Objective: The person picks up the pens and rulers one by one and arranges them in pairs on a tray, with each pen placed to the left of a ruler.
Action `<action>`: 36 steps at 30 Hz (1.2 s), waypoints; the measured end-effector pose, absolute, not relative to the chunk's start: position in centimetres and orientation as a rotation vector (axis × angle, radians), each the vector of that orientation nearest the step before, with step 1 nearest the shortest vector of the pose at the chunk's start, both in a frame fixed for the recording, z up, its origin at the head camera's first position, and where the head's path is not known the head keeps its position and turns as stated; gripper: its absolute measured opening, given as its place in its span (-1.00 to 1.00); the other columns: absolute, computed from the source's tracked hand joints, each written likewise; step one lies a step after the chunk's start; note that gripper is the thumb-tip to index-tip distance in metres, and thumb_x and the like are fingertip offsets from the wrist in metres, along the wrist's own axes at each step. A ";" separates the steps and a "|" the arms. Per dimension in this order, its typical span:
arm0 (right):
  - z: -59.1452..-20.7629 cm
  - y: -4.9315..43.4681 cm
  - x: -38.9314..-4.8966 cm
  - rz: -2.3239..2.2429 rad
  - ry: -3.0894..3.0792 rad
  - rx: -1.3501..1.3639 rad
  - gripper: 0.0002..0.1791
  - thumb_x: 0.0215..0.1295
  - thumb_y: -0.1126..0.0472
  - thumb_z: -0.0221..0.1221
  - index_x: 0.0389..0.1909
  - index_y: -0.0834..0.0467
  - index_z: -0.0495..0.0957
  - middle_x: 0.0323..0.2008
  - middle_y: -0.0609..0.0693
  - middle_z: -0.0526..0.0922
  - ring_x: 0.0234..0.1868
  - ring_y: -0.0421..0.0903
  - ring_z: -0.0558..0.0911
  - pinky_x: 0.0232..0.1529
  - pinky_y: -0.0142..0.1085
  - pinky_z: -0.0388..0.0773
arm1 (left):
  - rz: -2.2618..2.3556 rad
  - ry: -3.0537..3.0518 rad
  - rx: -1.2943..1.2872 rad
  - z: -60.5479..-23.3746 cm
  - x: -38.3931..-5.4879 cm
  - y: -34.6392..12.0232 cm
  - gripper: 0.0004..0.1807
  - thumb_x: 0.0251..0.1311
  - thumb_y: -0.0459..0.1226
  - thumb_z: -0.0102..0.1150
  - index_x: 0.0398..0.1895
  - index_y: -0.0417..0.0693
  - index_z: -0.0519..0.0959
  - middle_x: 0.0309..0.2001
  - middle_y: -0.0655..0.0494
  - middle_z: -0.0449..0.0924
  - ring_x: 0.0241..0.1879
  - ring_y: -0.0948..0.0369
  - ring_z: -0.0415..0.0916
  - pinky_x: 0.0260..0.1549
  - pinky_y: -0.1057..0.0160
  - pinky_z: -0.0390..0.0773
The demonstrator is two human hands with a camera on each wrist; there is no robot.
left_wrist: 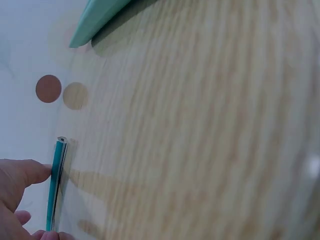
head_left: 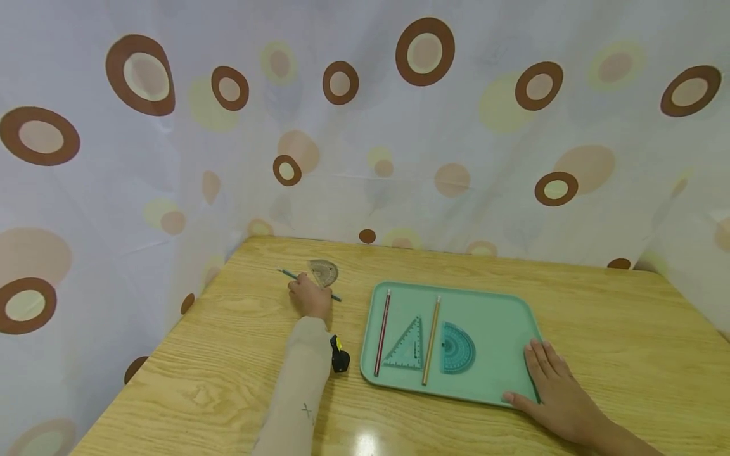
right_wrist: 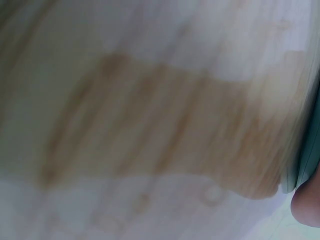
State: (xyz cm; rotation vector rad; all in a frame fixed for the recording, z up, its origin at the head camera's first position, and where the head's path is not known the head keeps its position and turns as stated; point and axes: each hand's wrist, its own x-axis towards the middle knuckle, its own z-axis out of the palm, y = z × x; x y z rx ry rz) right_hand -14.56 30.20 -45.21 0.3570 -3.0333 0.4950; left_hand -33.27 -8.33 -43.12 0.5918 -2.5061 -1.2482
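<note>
On the left of the table, my left hand [head_left: 310, 296] pinches a teal pencil [left_wrist: 56, 180] between thumb and fingers. A clear protractor [head_left: 325, 271] lies just beyond that hand. My right hand [head_left: 561, 399] rests with straight fingers on the right edge of a mint-green tray [head_left: 502, 329], its thumb at the near rim. Inside the tray lie a red pencil [head_left: 383, 332], a teal triangular set square [head_left: 415, 356], a yellow pencil [head_left: 431, 342] and a teal protractor [head_left: 461, 349], side by side. In the right wrist view only a fingertip [right_wrist: 307, 205] shows beside the tray's edge.
The wooden table [head_left: 217, 361] runs back to a patterned curtain [head_left: 365, 133], which also hangs along both sides. A small black device [head_left: 340, 361] with a yellow mark sits by my left sleeve, left of the tray.
</note>
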 end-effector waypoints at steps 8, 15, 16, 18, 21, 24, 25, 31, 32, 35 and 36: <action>-45.1 30.1 -14.6 0.485 -3.036 0.356 0.06 0.23 -0.23 0.04 0.36 0.50 -0.18 0.38 0.47 -0.16 0.43 0.27 -0.36 0.23 -0.30 -0.83 | -1.252 -2.527 0.633 -42.4 -33.0 -8.8 -0.39 0.01 -0.34 0.28 0.15 -0.35 0.33 0.07 -0.35 0.30 0.06 -0.20 0.31 0.06 -0.02 0.38; -45.1 30.1 -14.5 0.476 -3.037 0.357 0.06 0.23 -0.20 0.07 0.36 0.52 -0.16 0.37 0.48 -0.14 0.43 0.28 -0.34 0.26 -0.24 -0.81 | -1.234 -2.564 0.636 -42.2 -32.7 -9.2 -0.40 0.05 -0.34 0.24 0.17 -0.35 0.31 0.05 -0.35 0.30 0.06 -0.18 0.32 0.07 -0.01 0.38; -45.1 30.1 -14.5 0.477 -3.038 0.357 0.06 0.23 -0.20 0.07 0.36 0.52 -0.16 0.37 0.48 -0.15 0.43 0.28 -0.34 0.26 -0.24 -0.81 | -1.232 -2.567 0.637 -42.1 -32.7 -9.2 -0.39 0.05 -0.34 0.24 0.18 -0.35 0.30 0.06 -0.35 0.30 0.06 -0.18 0.32 0.07 -0.02 0.38; -45.0 30.1 -14.5 0.477 -3.038 0.359 0.06 0.23 -0.20 0.06 0.35 0.52 -0.16 0.37 0.48 -0.15 0.43 0.28 -0.34 0.26 -0.25 -0.81 | -1.236 -2.565 0.644 -42.1 -32.7 -9.2 -0.39 0.05 -0.35 0.24 0.19 -0.34 0.30 0.07 -0.35 0.30 0.07 -0.19 0.32 0.08 -0.02 0.38; -44.9 30.1 -14.5 0.478 -3.038 0.359 0.05 0.23 -0.20 0.07 0.35 0.53 -0.16 0.37 0.49 -0.15 0.43 0.28 -0.35 0.27 -0.21 -0.80 | -1.247 -2.562 0.656 -42.0 -32.6 -9.3 -0.39 0.05 -0.35 0.23 0.20 -0.33 0.30 0.09 -0.36 0.29 0.09 -0.20 0.31 0.09 -0.03 0.37; -44.9 30.1 -14.5 0.481 -3.042 0.361 0.05 0.23 -0.19 0.07 0.35 0.53 -0.16 0.37 0.49 -0.16 0.43 0.27 -0.36 0.28 -0.19 -0.79 | -1.238 -2.561 0.666 -42.0 -32.5 -9.2 -0.39 0.05 -0.35 0.24 0.19 -0.32 0.31 0.09 -0.36 0.29 0.08 -0.20 0.31 0.09 -0.03 0.37; -44.9 30.1 -14.5 0.480 -3.042 0.362 0.05 0.23 -0.19 0.07 0.35 0.53 -0.17 0.38 0.49 -0.16 0.43 0.28 -0.36 0.28 -0.19 -0.79 | -1.233 -2.565 0.669 -42.0 -32.5 -9.2 -0.40 0.05 -0.35 0.25 0.19 -0.32 0.32 0.08 -0.36 0.30 0.08 -0.20 0.31 0.08 -0.03 0.37; -45.0 30.2 -14.6 0.474 -3.035 0.369 0.05 0.24 -0.20 0.06 0.35 0.52 -0.17 0.37 0.49 -0.17 0.43 0.30 -0.35 0.27 -0.22 -0.81 | -1.207 -2.601 0.666 -41.7 -32.4 -9.1 -0.47 0.06 -0.35 0.22 0.11 -0.35 0.34 0.05 -0.37 0.30 0.05 -0.19 0.33 0.06 -0.02 0.39; -45.1 30.2 -14.6 0.475 -3.036 0.370 0.05 0.24 -0.20 0.05 0.35 0.52 -0.18 0.37 0.49 -0.17 0.43 0.30 -0.35 0.26 -0.23 -0.81 | -1.208 -2.602 0.667 -41.7 -32.3 -9.1 -0.48 0.06 -0.35 0.22 0.11 -0.35 0.34 0.05 -0.37 0.30 0.05 -0.19 0.33 0.06 -0.02 0.39; -45.2 30.3 -14.7 0.474 -3.039 0.373 0.05 0.25 -0.21 0.04 0.36 0.52 -0.19 0.37 0.49 -0.18 0.43 0.28 -0.38 0.23 -0.28 -0.84 | -1.210 -2.602 0.676 -41.8 -32.2 -9.1 -0.48 0.07 -0.36 0.22 0.11 -0.34 0.35 0.05 -0.37 0.30 0.05 -0.19 0.33 0.05 -0.02 0.39; -45.2 30.3 -14.7 0.474 -3.042 0.372 0.05 0.25 -0.21 0.04 0.36 0.51 -0.20 0.38 0.48 -0.19 0.43 0.27 -0.39 0.23 -0.29 -0.84 | -1.211 -2.602 0.676 -41.8 -32.2 -9.1 -0.48 0.07 -0.36 0.22 0.12 -0.34 0.35 0.05 -0.37 0.30 0.05 -0.20 0.32 0.06 -0.02 0.39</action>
